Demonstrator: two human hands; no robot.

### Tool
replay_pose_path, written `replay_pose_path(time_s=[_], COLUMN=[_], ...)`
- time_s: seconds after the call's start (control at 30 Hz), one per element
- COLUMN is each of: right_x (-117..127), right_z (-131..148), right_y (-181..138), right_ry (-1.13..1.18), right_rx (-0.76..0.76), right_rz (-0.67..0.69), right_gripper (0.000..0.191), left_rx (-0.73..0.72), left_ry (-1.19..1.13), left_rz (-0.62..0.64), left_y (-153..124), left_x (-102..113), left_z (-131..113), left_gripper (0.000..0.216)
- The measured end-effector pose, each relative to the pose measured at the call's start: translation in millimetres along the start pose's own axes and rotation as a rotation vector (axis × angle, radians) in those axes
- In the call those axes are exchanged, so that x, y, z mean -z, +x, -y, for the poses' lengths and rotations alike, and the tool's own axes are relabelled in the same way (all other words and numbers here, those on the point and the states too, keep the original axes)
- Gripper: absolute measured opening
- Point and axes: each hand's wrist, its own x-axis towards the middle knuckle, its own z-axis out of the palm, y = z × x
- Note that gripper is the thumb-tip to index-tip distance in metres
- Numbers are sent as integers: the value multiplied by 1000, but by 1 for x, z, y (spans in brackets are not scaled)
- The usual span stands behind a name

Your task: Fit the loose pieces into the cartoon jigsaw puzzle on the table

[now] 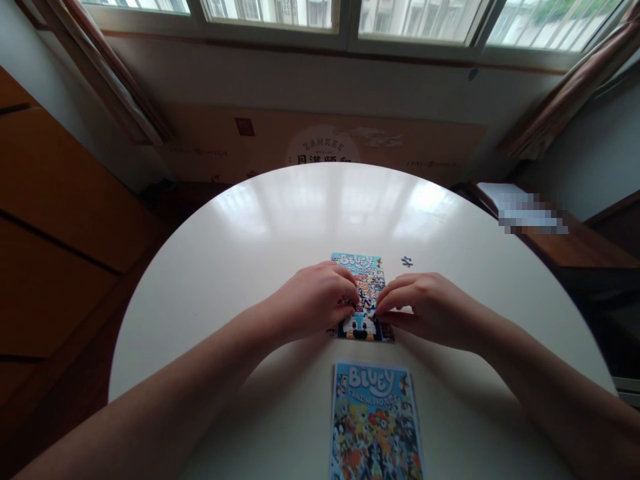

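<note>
A colourful Bluey jigsaw puzzle [361, 328] lies on the white round table, its pictured characters partly covered by my hands. My left hand [323, 293] rests over its left side, fingers curled and thumb close to the fingertips. At the lower right edge, my right hand [420, 303] has its thumb and forefinger pinched together on the puzzle. Whatever either hand grips is too small or hidden to make out. One loose puzzle piece [407, 261] sits to the upper right of the puzzle. Beside the lower left edge, another small dark piece [331, 332] shows below my left hand.
Nearer to me lies a matching Bluey picture sheet [375, 427] on the table [210, 267]. A brown wooden surface [575, 243] with a blurred white item stands at right. Orange-brown cabinets [65, 233] are at left, and windows and a wall lie beyond.
</note>
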Motion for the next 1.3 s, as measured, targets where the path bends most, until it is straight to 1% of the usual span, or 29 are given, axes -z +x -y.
replay_pose_path(time_s=[0.67, 1.0, 1.1, 1.23, 1.3], right_x=[1, 1, 4, 6, 2], right_z=[9, 10, 7, 8, 10], right_y=[-1, -1, -2, -1, 0], right_ry=[-132, -122, -72, -3, 4], right_rx=[41, 29, 35, 54, 64], right_rz=[-1, -3, -46, -138, -174], right_gripper=[16, 14, 13, 13, 13], left_rx=[1, -8, 10, 96, 137], left_ry=[13, 1, -46, -47, -24], left_rz=[-8, -19, -73, -227, -265], left_y=[-1, -1, -2, -4, -5], left_x=[-1, -1, 5, 20, 26], left_z=[1, 0, 2, 7, 9], left_gripper=[17, 18, 20, 21, 19])
